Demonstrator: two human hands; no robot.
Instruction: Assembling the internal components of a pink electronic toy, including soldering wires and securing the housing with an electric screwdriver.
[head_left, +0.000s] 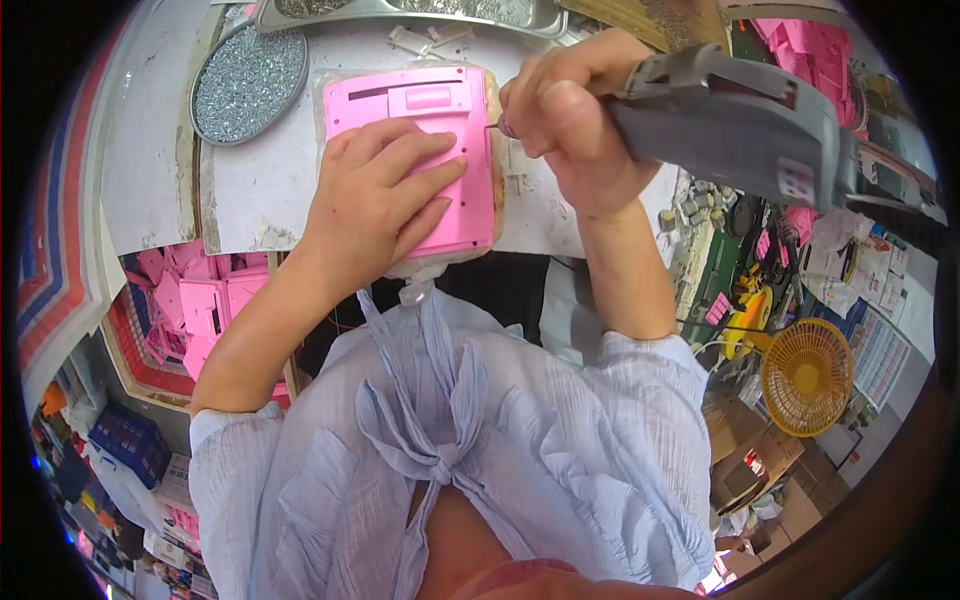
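A pink plastic casing (425, 105) lies flat on a pad at the near edge of the white worktable (150, 170). My left hand (375, 190) presses down flat on it, fingers spread across its lower half. My right hand (565, 115) grips a grey electric screwdriver (740, 125), and its thin bit touches the right edge of the casing. The tool's body extends to the right, out over the table's edge.
A round metal dish of small screws (248, 82) sits at the left back, and a metal tray (400, 10) of screws lies behind the casing. A crate of pink casings (190, 300) stands below the table on the left. A yellow fan (806, 375) is on the right.
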